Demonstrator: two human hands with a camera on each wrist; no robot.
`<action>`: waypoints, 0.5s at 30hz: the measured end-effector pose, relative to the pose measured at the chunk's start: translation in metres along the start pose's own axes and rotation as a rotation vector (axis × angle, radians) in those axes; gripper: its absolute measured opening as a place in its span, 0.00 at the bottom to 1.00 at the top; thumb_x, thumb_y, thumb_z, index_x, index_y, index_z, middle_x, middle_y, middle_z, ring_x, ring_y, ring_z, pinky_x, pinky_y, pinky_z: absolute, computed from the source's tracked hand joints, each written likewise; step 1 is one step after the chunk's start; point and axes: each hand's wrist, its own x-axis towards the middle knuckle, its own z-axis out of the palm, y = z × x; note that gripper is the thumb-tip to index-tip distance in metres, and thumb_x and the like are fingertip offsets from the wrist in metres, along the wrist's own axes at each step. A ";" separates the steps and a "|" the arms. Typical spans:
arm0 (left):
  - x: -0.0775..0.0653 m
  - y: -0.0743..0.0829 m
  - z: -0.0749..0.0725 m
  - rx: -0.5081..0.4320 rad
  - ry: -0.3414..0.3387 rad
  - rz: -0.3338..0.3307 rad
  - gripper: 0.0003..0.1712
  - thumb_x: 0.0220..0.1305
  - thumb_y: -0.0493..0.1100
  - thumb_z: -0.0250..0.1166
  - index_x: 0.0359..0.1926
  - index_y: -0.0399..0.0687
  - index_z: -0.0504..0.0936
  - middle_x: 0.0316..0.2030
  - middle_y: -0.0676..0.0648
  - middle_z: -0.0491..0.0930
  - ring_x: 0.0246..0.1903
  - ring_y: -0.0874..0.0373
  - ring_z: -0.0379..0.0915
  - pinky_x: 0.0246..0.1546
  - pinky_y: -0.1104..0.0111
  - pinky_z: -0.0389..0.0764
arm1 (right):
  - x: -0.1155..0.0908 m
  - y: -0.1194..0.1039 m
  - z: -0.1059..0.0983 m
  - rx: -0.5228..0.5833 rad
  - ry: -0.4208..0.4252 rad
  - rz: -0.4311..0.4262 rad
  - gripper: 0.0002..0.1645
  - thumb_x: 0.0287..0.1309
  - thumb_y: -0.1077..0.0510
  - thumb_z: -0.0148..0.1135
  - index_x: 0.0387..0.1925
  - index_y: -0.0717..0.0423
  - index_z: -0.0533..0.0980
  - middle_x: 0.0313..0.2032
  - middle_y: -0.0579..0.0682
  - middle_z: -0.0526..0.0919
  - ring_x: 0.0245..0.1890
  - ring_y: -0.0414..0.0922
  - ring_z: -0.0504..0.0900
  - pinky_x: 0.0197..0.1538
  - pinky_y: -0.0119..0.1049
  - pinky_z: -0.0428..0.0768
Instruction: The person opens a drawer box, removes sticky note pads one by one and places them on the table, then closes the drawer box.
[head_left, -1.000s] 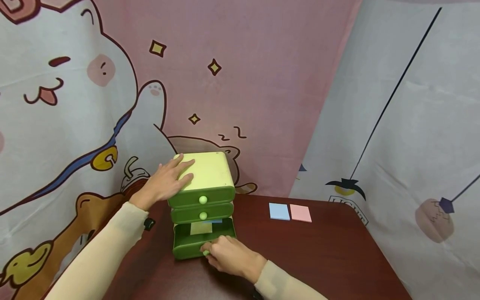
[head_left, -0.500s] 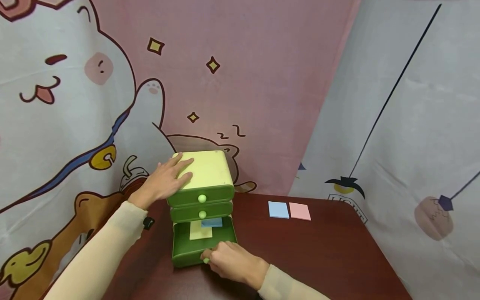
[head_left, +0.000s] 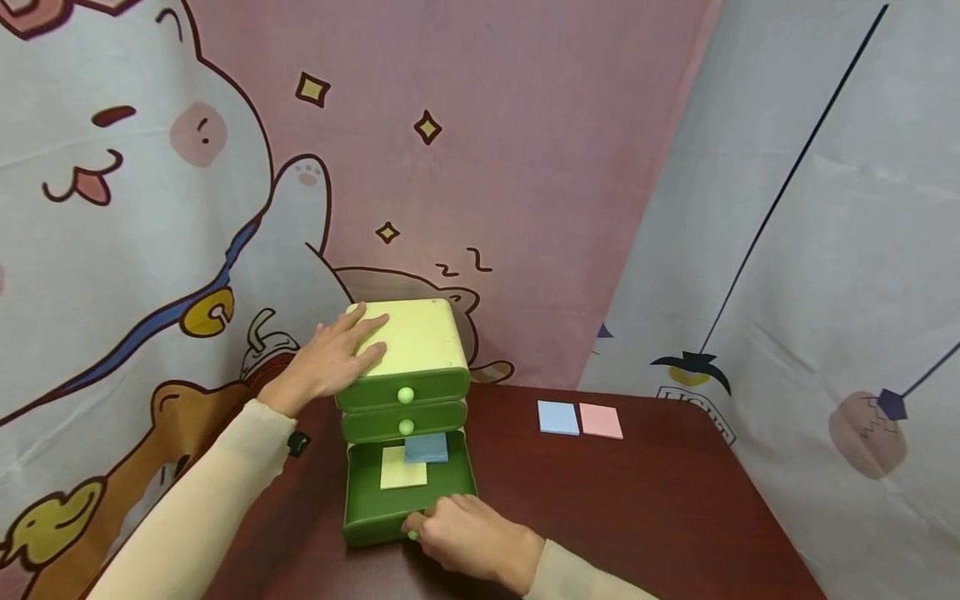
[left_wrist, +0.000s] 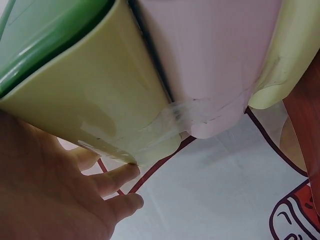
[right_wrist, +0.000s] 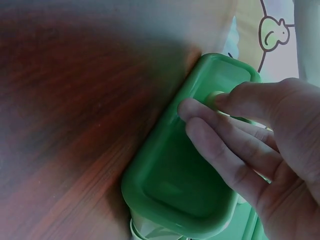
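Note:
A small drawer unit point(head_left: 420, 337) with a pale yellow top and green drawer fronts stands on the table. My left hand point(head_left: 326, 362) rests on its top left edge, fingers spread; the left wrist view shows the unit's yellow and pink side walls point(left_wrist: 215, 60) beside that hand. The bottom drawer point(head_left: 367, 500) is pulled well out. At its front, my right hand point(head_left: 468, 537) pinches the round light-green knob point(right_wrist: 216, 97) between thumb and fingers. Inside lie a yellow sticky-note pad point(head_left: 401, 475) and a blue sticky-note pad point(head_left: 427, 448), the blue partly overlapping the yellow.
On the dark red-brown table point(head_left: 600, 500), right of the unit, a blue square pad point(head_left: 558, 417) and a pink square pad point(head_left: 601, 421) lie side by side. The two upper drawers point(head_left: 435, 385) are closed. A printed cloth point(head_left: 525, 167) hangs behind the table.
My right hand has drawn the bottom drawer toward me by its knob, and more of the yellow and blue pads shows. The left hand has stayed on the unit's top.

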 end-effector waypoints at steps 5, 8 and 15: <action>0.000 0.001 -0.001 -0.002 0.002 0.002 0.40 0.94 0.67 0.47 0.95 0.59 0.61 0.96 0.32 0.46 0.92 0.21 0.46 0.88 0.18 0.43 | -0.004 -0.005 -0.003 -0.046 0.009 -0.019 0.15 0.69 0.58 0.81 0.33 0.40 0.81 0.18 0.35 0.79 0.18 0.32 0.83 0.18 0.23 0.67; 0.000 0.001 -0.001 0.000 0.003 0.004 0.40 0.94 0.66 0.47 0.95 0.59 0.61 0.96 0.32 0.46 0.92 0.21 0.47 0.88 0.17 0.44 | -0.006 -0.007 -0.004 -0.078 0.024 -0.039 0.16 0.68 0.58 0.81 0.32 0.40 0.80 0.18 0.34 0.78 0.16 0.32 0.80 0.17 0.24 0.65; 0.000 0.000 -0.001 0.009 0.001 0.002 0.40 0.94 0.66 0.47 0.95 0.59 0.61 0.96 0.32 0.46 0.92 0.21 0.47 0.88 0.18 0.44 | -0.012 -0.010 -0.006 -0.074 0.011 -0.057 0.16 0.67 0.58 0.82 0.33 0.38 0.81 0.22 0.32 0.81 0.19 0.31 0.81 0.19 0.25 0.66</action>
